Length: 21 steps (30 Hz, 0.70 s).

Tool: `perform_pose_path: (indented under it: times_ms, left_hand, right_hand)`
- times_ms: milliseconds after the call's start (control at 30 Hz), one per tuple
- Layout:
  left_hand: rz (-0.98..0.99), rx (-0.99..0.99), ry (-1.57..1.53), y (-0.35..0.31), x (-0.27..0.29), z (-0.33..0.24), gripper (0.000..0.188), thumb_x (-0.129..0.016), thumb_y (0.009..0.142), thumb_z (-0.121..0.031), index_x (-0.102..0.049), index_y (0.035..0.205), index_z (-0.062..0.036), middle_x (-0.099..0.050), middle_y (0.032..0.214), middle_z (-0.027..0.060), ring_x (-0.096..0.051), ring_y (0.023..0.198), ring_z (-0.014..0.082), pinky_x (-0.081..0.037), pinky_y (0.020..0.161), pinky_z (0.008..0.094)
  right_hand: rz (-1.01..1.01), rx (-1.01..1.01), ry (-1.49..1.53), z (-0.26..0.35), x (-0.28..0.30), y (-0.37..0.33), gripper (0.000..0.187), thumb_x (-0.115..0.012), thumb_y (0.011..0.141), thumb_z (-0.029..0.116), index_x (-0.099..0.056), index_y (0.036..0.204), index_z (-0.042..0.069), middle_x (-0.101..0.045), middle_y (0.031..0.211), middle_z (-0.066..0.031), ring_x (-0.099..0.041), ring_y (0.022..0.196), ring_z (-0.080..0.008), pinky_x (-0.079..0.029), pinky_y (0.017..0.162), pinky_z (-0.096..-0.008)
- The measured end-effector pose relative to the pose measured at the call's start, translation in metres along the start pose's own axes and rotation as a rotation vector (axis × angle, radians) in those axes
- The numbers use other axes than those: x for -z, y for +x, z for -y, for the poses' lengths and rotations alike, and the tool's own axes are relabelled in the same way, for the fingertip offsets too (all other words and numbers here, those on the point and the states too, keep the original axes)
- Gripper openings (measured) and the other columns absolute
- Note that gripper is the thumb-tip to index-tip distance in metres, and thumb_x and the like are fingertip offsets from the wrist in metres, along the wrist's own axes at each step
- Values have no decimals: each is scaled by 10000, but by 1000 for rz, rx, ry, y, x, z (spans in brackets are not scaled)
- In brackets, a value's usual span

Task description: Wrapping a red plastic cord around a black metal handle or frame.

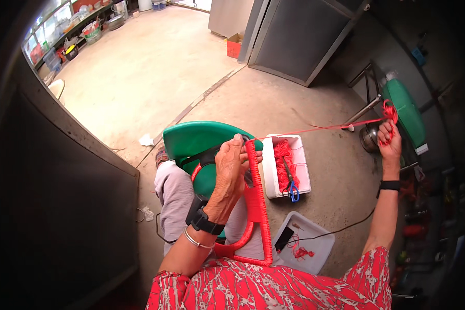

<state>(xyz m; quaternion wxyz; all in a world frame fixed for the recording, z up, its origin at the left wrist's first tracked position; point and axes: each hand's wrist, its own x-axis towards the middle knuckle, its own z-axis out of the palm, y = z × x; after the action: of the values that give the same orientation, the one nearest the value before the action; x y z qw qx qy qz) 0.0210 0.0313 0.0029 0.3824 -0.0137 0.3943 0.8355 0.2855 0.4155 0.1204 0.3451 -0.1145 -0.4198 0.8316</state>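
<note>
A frame wrapped in red cord (265,227), with straight sides and a curved inner part, rests across my lap. My left hand (230,168) grips it near its far upper corner, the thumb on one side and the fingertips showing past the other. Out to the right, my raised right hand (390,139) is closed on a looped bundle of red cord (390,111). From that bundle a single strand of cord (320,127) runs taut to the corner of the frame by my left hand. Part of the frame is hidden behind my left hand and forearm.
Beyond my lap is a green stool seat (204,130). A white box (269,181) holds red cord and blue-handled scissors (294,192). Nearer, a grey tray (320,253) holds a phone (283,239) and cord scraps. Dark panels stand left and far right; a green chair (404,106) is right.
</note>
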Motion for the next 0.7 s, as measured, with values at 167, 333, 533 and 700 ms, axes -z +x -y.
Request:
perform_pose_path:
  times_ms: [167,333,533,700]
  left_hand:
    - [-14,126,-196,-6,-7,9,298,-527,936,-209,-472,1021,71,-590,933,209,-642,841,316,-568,679,366]
    - [101,169,-265,-2,3,17,291,-524,929,-177,-515,1031,95,-600,952,212,-637,871,317,-561,717,368]
    - [75,263,-385,-47,-26,3,205,-491,942,-146,-507,1016,44,-624,911,202,-654,781,281,-569,624,336]
    - [227,212,-308,-57,-26,5,259,-532,938,-195,-545,1036,44,-622,905,163,-625,767,237,-537,645,308]
  right_hand:
    - [-245,97,51,12,54,-50,202,-448,971,187,-449,809,67,-363,642,17,-356,491,-86,-318,425,-245]
    - [-290,-36,-4,-57,23,-66,184,-524,921,179,-447,772,104,-385,615,34,-380,487,-61,-333,417,-217]
    - [-86,-356,384,-181,-91,-83,173,-529,914,121,-435,779,70,-372,639,24,-370,504,-69,-315,412,-213]
    - [121,-503,355,-221,-163,-95,174,-500,949,184,-535,946,13,-336,531,46,-337,423,-62,-289,369,-210]
